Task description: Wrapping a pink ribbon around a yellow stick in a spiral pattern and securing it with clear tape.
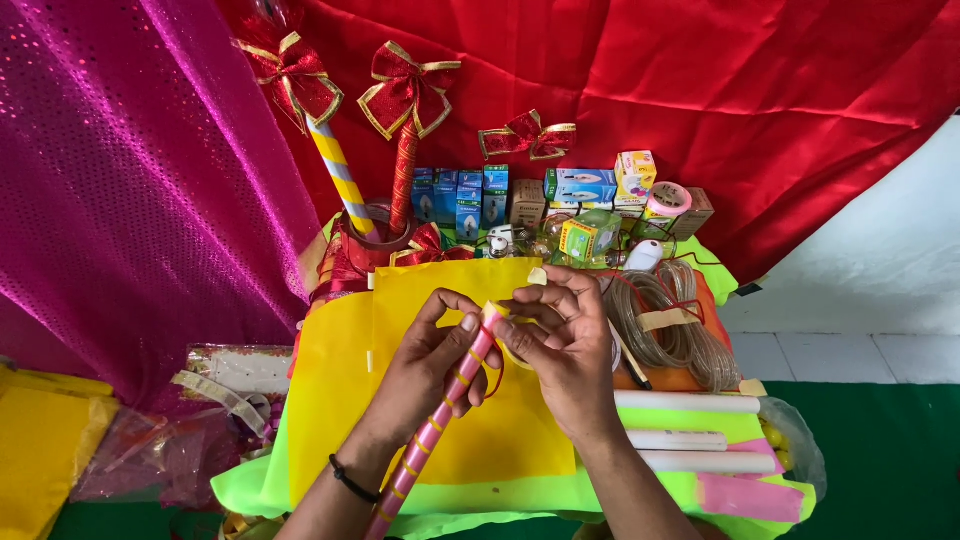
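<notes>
Leftmost, a magenta cloth (120, 180) hangs down, with yellow paper (40, 440) and crumpled cellophane (150, 450) low beside it. Next comes the left hand (430, 365), a black band on its wrist; its fingers (455, 312) curl around the upper part of a stick (435, 425) wrapped pink with thin yellow bands, which slants from the near edge up to the middle of the view. At the stick's top the right hand (565, 345) meets it, fingers pressed together and pinching a yellow strip (497, 312) against the tip; a thin red loop (494, 372) hangs just below.

As a judgement, the wrapping looks nearly complete: pink and yellow cover all of the stick that shows, and only the tip seems left to finish. Two similar sticks with red bows (405, 95) already stand upright at the far side, while three bare white rolls (690, 402) lie to the right, unwrapped.

Under the hands a yellow sheet (340, 400) lies over a green sheet (500, 495) on the tabletop. Far behind it a row of small boxes (580, 185) stands against a red cloth (700, 90); right of the hands a coil of clear tube (670, 335) sits just beside the right wrist.

Open room is scarce: the far and right sides are crowded, the stick's lower end overhangs the near edge, and the yellow sheet around the hands is the only free surface.
</notes>
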